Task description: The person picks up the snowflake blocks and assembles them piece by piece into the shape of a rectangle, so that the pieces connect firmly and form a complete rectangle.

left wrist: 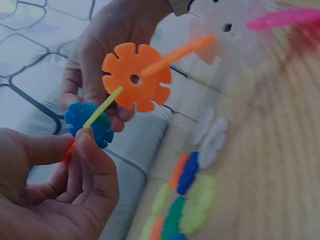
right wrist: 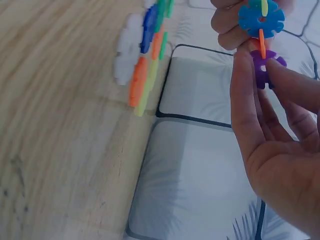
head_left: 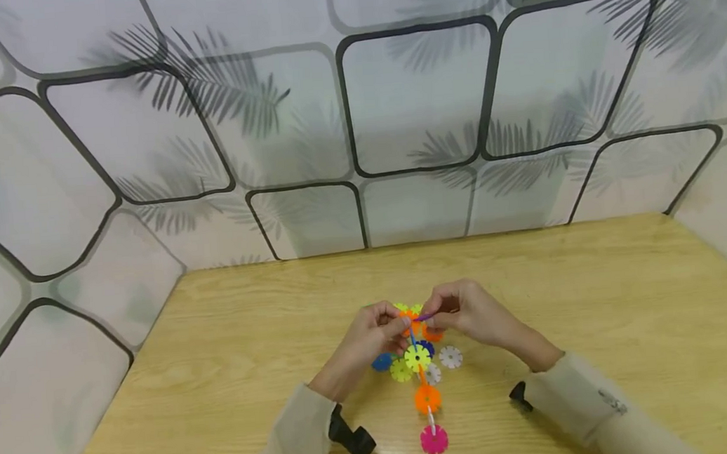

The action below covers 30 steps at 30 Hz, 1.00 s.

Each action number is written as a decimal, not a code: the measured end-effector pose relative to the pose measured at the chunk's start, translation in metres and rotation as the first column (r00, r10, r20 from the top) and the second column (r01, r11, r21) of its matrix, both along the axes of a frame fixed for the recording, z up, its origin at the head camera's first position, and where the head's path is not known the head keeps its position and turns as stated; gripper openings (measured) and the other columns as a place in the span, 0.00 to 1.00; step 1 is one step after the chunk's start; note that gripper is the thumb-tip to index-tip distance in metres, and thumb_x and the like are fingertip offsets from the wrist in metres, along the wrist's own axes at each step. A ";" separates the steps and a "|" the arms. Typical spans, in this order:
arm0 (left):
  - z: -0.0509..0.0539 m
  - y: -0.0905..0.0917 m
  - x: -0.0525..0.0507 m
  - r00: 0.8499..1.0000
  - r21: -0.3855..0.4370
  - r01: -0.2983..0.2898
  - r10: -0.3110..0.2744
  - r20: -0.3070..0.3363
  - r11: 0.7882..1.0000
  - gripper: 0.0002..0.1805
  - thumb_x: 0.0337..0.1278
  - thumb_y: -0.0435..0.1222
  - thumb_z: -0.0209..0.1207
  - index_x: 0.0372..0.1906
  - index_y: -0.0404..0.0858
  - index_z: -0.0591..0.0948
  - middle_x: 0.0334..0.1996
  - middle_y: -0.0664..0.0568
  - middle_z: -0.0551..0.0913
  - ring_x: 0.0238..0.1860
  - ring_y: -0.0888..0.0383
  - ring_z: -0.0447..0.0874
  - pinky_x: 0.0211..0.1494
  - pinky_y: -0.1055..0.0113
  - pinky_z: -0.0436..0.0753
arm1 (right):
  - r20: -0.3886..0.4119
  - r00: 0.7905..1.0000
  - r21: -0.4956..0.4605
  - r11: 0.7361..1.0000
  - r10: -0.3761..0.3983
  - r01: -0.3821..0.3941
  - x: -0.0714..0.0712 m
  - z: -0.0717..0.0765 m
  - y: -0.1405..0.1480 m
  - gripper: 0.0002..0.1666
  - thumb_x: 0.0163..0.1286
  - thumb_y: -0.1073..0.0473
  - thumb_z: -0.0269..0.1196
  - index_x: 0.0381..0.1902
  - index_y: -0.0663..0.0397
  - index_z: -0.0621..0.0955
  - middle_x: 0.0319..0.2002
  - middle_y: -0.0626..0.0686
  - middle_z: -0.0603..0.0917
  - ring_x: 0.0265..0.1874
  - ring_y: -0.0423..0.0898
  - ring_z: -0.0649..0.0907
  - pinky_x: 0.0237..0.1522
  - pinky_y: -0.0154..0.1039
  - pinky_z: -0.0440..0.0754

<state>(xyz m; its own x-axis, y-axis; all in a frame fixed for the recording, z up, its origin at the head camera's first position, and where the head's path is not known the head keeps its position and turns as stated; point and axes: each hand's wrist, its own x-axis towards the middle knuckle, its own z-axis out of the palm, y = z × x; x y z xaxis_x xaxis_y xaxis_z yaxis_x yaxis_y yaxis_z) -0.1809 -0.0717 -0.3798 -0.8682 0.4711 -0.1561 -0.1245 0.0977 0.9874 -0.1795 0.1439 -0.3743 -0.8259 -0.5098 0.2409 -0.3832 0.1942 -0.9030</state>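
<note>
A chain of slotted plastic discs hangs between the two hands and toward the camera. My left hand (head_left: 374,335) pinches an orange disc (head_left: 409,320) near the chain's upper end; in the left wrist view a blue disc (left wrist: 80,117) is beside those fingertips. The right hand (head_left: 471,314) pinches a purple disc (right wrist: 261,75), which meets the orange disc edge to edge in the right wrist view. Below the hands the chain runs through a blue disc, a yellow disc (head_left: 418,358), an orange disc (head_left: 427,399) and a white one to a pink disc (head_left: 434,440).
Several loose discs lie on the wooden table (head_left: 251,333) under and behind the hands, among them a blue disc (head_left: 382,362), a yellow-green disc (head_left: 401,371) and a white disc (head_left: 451,356). A patterned cloth (head_left: 419,110) stands behind the table and at its sides.
</note>
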 end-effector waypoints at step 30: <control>0.006 -0.004 0.000 0.998 0.000 -0.016 0.016 -0.066 1.000 0.05 0.77 0.32 0.51 0.45 0.32 0.74 0.44 0.37 0.88 0.39 0.54 0.86 0.54 0.55 0.83 | -0.066 0.989 0.583 0.809 0.134 -0.070 0.001 -0.008 0.011 0.14 0.51 0.72 0.75 0.35 0.59 0.84 0.32 0.46 0.80 0.30 0.40 0.77 0.34 0.36 0.79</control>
